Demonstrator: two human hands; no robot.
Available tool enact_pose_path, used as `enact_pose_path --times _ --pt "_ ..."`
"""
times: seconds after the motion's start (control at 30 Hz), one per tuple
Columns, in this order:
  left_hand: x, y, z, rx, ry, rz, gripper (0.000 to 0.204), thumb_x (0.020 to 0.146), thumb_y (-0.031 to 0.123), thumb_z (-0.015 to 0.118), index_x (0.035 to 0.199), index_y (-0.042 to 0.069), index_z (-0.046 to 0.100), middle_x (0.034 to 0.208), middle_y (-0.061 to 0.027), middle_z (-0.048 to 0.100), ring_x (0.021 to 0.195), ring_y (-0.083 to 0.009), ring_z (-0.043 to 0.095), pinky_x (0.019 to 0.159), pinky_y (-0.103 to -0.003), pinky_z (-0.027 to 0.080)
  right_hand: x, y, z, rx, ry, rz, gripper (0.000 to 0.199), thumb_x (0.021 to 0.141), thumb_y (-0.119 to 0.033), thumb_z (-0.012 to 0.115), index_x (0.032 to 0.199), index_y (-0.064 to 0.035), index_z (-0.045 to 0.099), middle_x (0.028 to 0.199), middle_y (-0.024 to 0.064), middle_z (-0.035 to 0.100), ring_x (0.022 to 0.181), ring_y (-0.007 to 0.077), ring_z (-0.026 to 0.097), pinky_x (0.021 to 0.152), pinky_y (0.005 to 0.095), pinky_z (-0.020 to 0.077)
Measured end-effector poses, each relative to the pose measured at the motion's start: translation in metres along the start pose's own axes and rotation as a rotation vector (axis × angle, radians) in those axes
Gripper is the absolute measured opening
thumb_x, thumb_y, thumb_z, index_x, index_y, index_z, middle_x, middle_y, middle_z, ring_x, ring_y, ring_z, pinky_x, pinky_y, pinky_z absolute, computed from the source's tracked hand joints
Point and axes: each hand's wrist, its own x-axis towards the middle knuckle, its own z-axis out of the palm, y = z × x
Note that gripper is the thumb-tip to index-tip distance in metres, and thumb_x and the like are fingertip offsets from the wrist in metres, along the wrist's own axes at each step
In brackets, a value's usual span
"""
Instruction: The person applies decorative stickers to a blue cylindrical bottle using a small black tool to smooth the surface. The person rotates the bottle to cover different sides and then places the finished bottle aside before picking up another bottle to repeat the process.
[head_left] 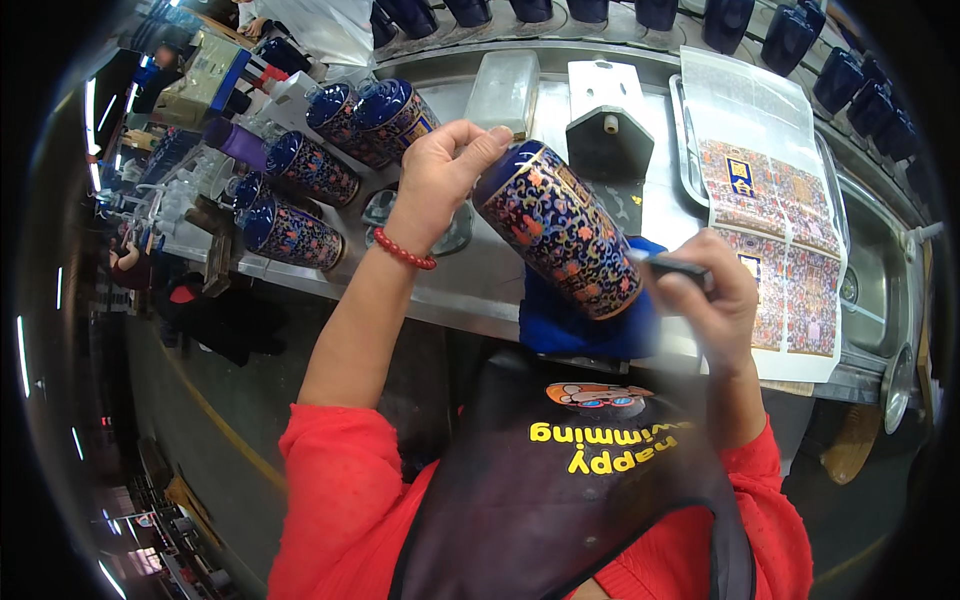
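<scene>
My left hand (450, 165) is closed around the neck end of a dark blue bottle (570, 235) covered in colourful floral pattern with gold trim. The bottle lies tilted in front of me, its base toward the lower right. Closed around a small dark-handled tool (675, 268), my right hand (710, 295) is by the bottle's lower side. The tool's pale tip meets or nearly meets the bottle wall; blur hides its exact kind. Beneath the bottle's lower end is a blue cloth (545, 325) at the bench edge.
Several finished-looking patterned bottles (295, 235) stand at the left. Printed floral decal sheets (785, 255) lie on a tray (688, 165) at right, beside a metal sink (875, 265). A dark angled stand (610, 145) and a clear box (503, 85) sit behind. Plain blue bottles (727, 22) line the back.
</scene>
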Motion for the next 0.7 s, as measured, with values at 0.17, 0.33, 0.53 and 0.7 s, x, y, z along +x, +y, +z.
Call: enact_pose_path --times 0.17,0.33,0.53,0.7 --pt "0.0 0.001 -0.004 0.113 0.062 -0.041 0.043 0.094 0.041 0.074 0.074 0.003 0.069 0.063 0.0064 0.054 0.06 -0.0029 0.045 0.054 -0.022 0.037 -0.029 0.019 -0.006 0.613 0.158 0.382 0.018 0.101 -0.019 0.067 0.108 -0.0034 0.064 0.096 0.0014 0.069 0.082 0.0065 0.063 0.073 0.0201 0.0505" --pt "-0.003 0.002 -0.006 0.168 0.057 -0.144 0.045 0.095 0.042 0.073 0.073 0.003 0.068 0.063 0.0068 0.052 0.06 -0.0034 0.042 0.053 -0.023 0.035 -0.057 0.015 -0.002 0.808 -0.03 0.559 0.013 0.103 -0.015 0.061 0.107 -0.0027 0.063 0.13 0.0126 0.067 0.097 0.0109 0.066 0.085 0.0274 0.0556" --pt "-0.011 0.003 -0.004 -0.035 0.019 -0.112 0.024 0.101 0.03 0.068 0.097 0.007 0.071 0.076 0.0087 0.061 0.059 0.0022 0.045 0.05 -0.017 0.03 -0.06 0.019 0.003 0.733 -0.173 0.527 0.013 0.104 -0.016 0.061 0.104 -0.0027 0.061 0.14 0.0188 0.062 0.13 0.0211 0.055 0.102 0.0343 0.0469" --pt "-0.031 0.008 -0.012 -0.02 -0.013 -0.136 0.021 0.103 0.028 0.063 0.107 0.008 0.069 0.085 0.008 0.064 0.068 0.0018 0.05 0.057 -0.017 0.036 -0.06 0.032 0.004 0.609 -0.278 0.333 0.013 0.103 -0.015 0.063 0.104 -0.0016 0.062 0.136 0.0203 0.064 0.144 0.0251 0.042 0.113 0.039 0.0362"
